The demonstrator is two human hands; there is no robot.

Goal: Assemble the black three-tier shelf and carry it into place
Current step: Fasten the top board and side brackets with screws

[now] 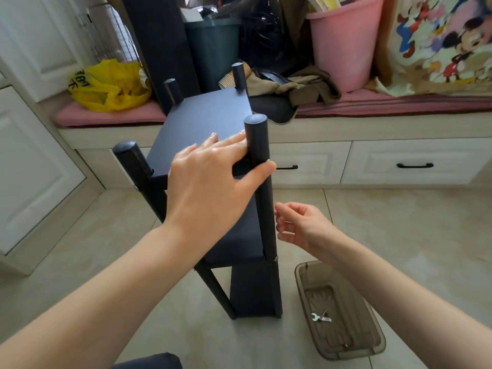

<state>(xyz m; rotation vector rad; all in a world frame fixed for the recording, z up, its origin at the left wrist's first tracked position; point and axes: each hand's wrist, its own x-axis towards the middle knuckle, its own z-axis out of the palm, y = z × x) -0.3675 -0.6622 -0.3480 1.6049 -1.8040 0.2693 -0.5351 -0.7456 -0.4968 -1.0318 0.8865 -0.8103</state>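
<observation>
Left hand [213,177] is flat on the top board of the black shelf [207,121], fingers straight and together, thumb reaching across the front of the near right post [259,182]. Right hand [300,225] hangs just beside that post lower down, fingers loosely curled, and I can't see anything in it. The shelf stands upright on the tiled floor [412,235] in front of the window seat [399,105]. My left forearm covers a good part of the middle tier, and the bottom one is mostly hidden. On the floor to the right is a brownish see-through tray [372,339] with a little wrench [316,317] in it and some small bits I can't make out. Something dark [151,362] is cut off at the bottom edge.
</observation>
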